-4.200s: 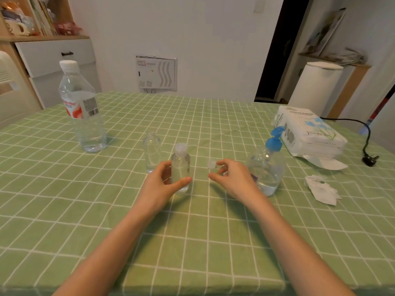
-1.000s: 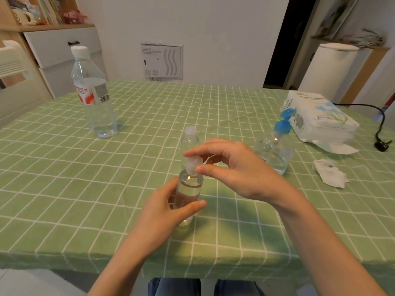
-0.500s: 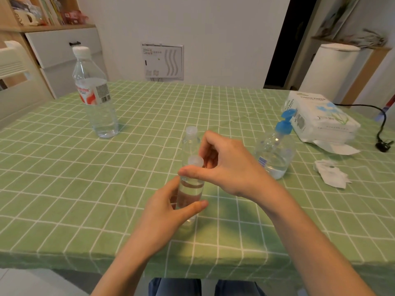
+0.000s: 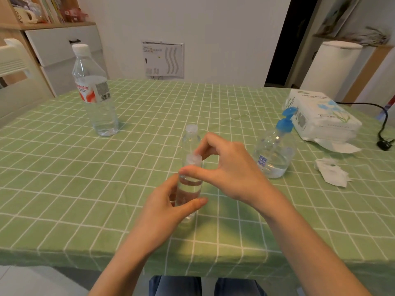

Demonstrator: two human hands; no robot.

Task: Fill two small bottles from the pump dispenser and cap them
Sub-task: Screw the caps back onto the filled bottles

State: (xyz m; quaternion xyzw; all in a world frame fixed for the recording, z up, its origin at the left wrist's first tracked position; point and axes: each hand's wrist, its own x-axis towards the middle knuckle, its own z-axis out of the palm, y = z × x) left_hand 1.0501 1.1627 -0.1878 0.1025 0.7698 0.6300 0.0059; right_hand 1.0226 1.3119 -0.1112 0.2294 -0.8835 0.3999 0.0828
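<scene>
The left hand (image 4: 162, 212) grips the small bottle (image 4: 189, 186) upright; the right hand (image 4: 230, 169) pinches its cap (image 4: 194, 159) from above, in line with the bottle's long axis.

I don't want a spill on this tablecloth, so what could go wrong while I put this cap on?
The right hand pinches the cap while the left hand grips the small bottle, which holds liquid; a crooked cap might leak. The capped second bottle stands just behind the right hand and could get knocked over.
</scene>
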